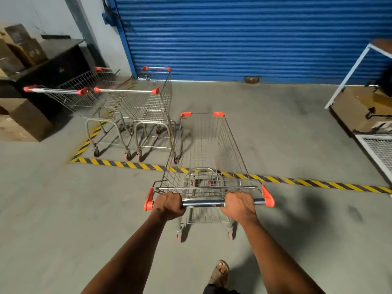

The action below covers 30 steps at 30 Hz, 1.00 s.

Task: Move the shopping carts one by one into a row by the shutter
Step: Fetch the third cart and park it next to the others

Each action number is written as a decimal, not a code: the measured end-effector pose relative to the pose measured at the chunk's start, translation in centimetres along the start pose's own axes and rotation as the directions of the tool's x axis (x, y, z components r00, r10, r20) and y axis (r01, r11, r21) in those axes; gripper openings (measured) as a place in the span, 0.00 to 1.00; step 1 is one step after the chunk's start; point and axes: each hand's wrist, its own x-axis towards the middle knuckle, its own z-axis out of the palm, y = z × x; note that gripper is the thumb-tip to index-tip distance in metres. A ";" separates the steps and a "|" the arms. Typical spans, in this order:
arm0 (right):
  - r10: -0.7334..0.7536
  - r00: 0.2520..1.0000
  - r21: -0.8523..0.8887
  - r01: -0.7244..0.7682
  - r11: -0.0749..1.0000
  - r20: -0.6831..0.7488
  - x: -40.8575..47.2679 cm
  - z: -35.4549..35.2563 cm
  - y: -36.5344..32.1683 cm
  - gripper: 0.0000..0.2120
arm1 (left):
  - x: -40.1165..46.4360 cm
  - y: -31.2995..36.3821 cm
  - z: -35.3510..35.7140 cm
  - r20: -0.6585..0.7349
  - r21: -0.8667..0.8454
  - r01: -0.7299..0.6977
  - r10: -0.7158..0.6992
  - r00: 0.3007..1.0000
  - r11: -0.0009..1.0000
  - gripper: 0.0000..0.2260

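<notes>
Here both hands (169, 205) grip the unlabelled cart's handle (203, 202).

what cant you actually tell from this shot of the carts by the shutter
All in the head view:
- Leftmost cart: its wheels are hidden behind the middle cart.
- Held cart: its front wheels are hidden by its own basket.
- Left hand and right hand: fingertips are wrapped under the handle bar.
- Shutter: its top is cut off by the frame edge.
</notes>
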 end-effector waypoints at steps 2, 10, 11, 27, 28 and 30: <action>-0.005 1.000 -0.001 0.005 1.000 -0.004 4.0 -0.7 0.3 0.13 | 3.8 -1.1 -0.7 -0.009 0.004 0.008 -0.008 1.000 1.000 0.15; -0.090 0.996 0.050 0.088 0.995 0.024 16.7 -4.2 1.1 0.10 | 16.9 -4.7 -3.8 0.033 0.037 0.064 -0.065 0.997 0.997 0.18; -0.085 0.996 0.059 0.084 0.995 0.027 18.0 -4.5 1.2 0.10 | 18.3 -5.1 -4.0 0.043 0.037 0.073 -0.075 0.996 0.997 0.18; 0.027 0.998 0.062 -0.031 0.998 0.064 40.9 -9.3 2.3 0.12 | 41.6 -10.9 -10.0 0.052 0.014 -0.053 0.052 0.997 0.998 0.20; 0.040 0.997 0.061 -0.044 0.997 0.066 42.4 -9.7 2.4 0.13 | 43.0 -11.2 -10.4 0.055 0.014 -0.058 0.057 0.997 0.998 0.21; 0.063 0.996 0.055 -0.066 0.996 0.068 45.1 -10.1 2.3 0.13 | 45.6 -12.1 -11.3 0.069 0.002 -0.070 0.070 0.995 0.998 0.21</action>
